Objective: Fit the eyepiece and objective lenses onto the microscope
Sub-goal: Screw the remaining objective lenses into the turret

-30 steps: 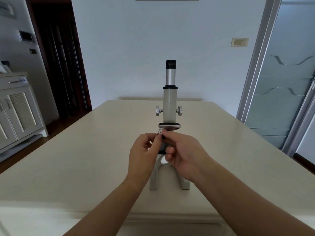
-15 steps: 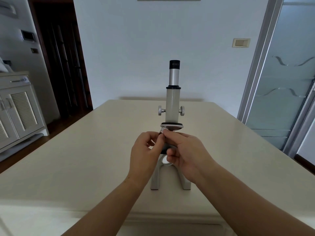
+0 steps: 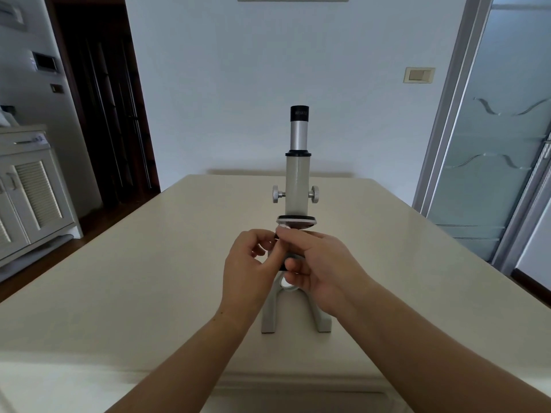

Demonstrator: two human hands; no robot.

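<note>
A pale grey microscope (image 3: 297,186) stands upright on the cream table (image 3: 149,263). Its black-topped eyepiece (image 3: 299,114) sits in the silver tube at the top. Under the tube is the round nosepiece disc (image 3: 296,222). Both my hands meet just below that disc. My left hand (image 3: 249,263) and my right hand (image 3: 322,263) pinch a small objective lens (image 3: 278,235) at its underside; the lens is almost wholly hidden by my fingers. A round mirror (image 3: 287,283) shows between the base legs.
A white louvred cabinet (image 3: 26,198) stands at the left, beside a dark doorway (image 3: 101,99). A frosted glass door (image 3: 492,144) is at the right. The table's near edge runs below my forearms.
The hands stay at the nosepiece with only small finger shifts. The view has drifted slightly.
</note>
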